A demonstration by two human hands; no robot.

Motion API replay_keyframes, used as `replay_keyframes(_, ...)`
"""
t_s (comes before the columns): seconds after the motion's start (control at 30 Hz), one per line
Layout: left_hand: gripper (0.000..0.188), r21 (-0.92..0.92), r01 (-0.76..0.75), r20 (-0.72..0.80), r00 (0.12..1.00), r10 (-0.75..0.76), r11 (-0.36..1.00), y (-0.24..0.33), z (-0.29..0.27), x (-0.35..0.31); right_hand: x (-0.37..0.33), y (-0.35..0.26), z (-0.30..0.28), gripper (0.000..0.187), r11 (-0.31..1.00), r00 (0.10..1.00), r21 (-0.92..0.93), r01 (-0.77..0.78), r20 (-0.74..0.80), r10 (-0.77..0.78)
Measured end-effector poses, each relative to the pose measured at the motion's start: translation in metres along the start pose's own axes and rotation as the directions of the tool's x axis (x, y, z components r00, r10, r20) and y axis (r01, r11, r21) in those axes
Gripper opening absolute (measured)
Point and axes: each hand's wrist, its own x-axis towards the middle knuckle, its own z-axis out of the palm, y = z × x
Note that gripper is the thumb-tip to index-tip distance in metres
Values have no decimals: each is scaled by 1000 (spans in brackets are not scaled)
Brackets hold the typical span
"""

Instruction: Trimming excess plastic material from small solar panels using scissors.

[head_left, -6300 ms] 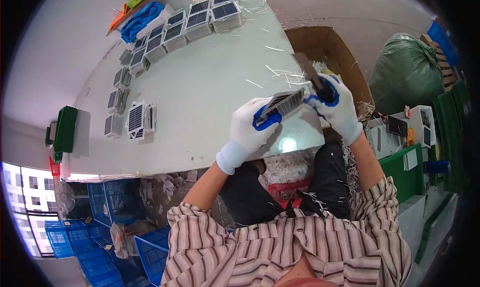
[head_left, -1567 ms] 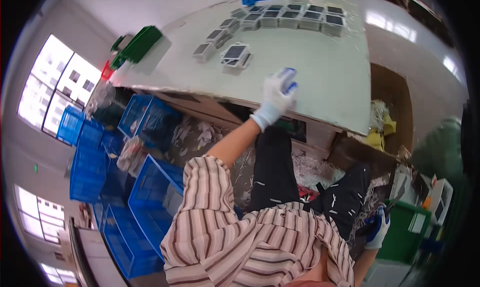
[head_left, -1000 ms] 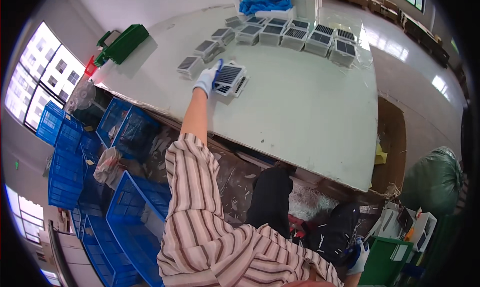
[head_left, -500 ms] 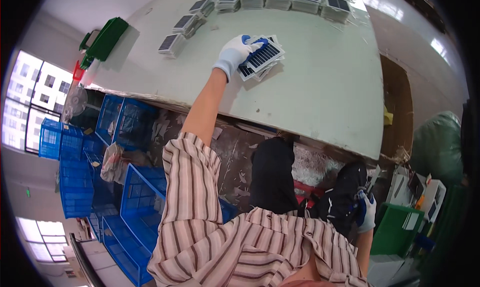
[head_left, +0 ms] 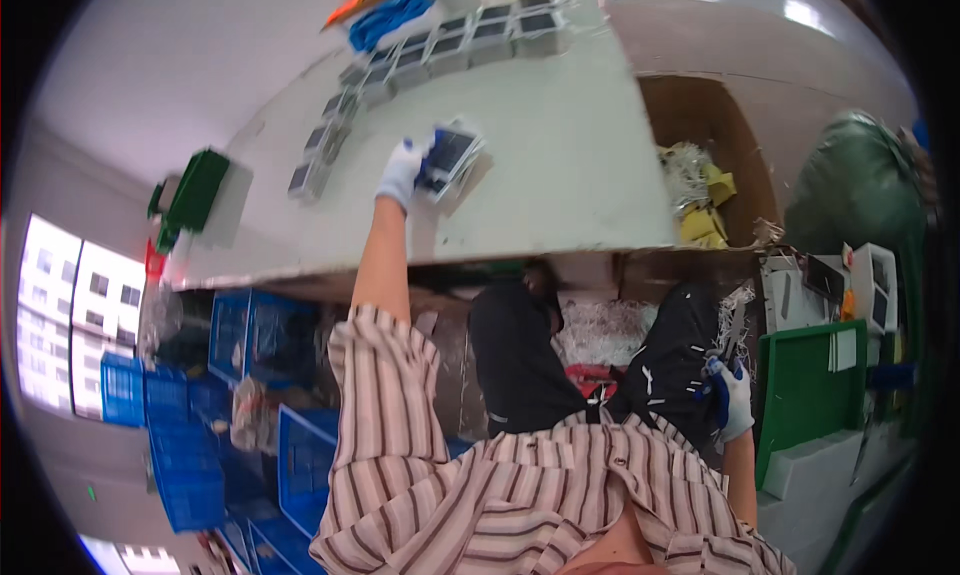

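My left hand [head_left: 402,171], in a white glove with blue fingers, is stretched over the pale table and closed on the left side of a pile of small solar panels [head_left: 452,163]. The pile is slightly fanned and blurred; dark cells with white borders show on it. My right hand [head_left: 735,400], gloved the same way, is low at the right beside my knee. Its fingers are curled round a thin grey blade-like tool [head_left: 738,327] that points upward; its exact kind cannot be told. Several stacks of similar panels [head_left: 447,47] stand in a curved row along the table's far left side.
A cardboard box [head_left: 690,100] holding white strands and yellow pieces adjoins the table's right edge. Blue crates [head_left: 185,475] are piled at lower left. A green case [head_left: 195,193] is on the table's left end. A green tray [head_left: 812,395] and green sack [head_left: 855,190] are at right.
The view has turned, bringing the cardboard box's contents and the table's far end into sight. My left hand stays on the panel pile, which looks more compact. My right hand remains beside my knee.
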Motion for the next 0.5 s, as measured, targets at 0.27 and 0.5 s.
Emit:
replay_keyframes(0.27, 87, 765, -142, -177, 892, 417, 629, 60, 98, -61, 12, 8, -10, 16, 998, 993, 54, -43, -106, 49)
replay_keyframes(0.5, 76, 939, 18, -243, 740, 627, 343, 68, 133, -90, 31, -6, -3, 21, 998, 999, 36, 48, -8, -48)
